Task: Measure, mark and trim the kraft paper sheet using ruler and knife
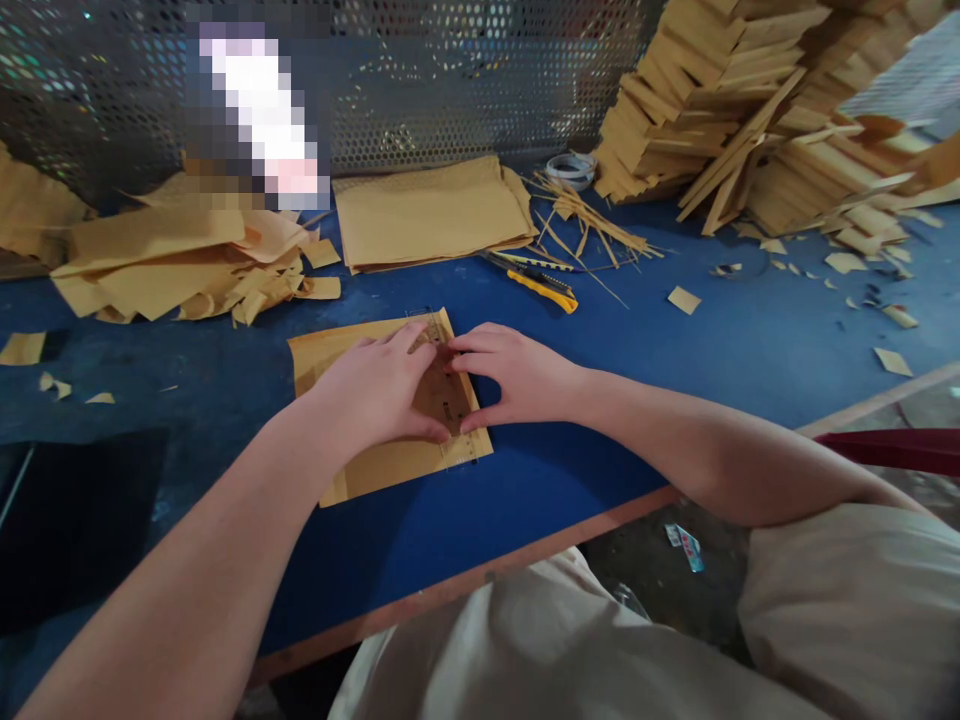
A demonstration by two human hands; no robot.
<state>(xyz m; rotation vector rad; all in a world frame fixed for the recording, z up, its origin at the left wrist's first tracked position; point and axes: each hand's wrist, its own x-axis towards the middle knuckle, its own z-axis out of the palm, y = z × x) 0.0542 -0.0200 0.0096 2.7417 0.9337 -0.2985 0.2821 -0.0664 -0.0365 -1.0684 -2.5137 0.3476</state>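
A sheet of brown paper lies on the blue tabletop in front of me. Across it, close to its right edge, rests a clear ruler with dark markings. My left hand is laid over the paper, fingers and thumb spread, their tips on the ruler. From the right, my right hand reaches in with thumb and fingers apart, its tips touching the ruler's right side. Both hands partly cover the ruler's middle. Beyond them lies a yellow utility knife beside a dark-handled cutter.
A stack of brown sheets lies behind the knives, with thin paper strips and a roll of tape to its right. Folded brown pieces pile at back right; scraps heap at left. A perforated metal panel stands behind.
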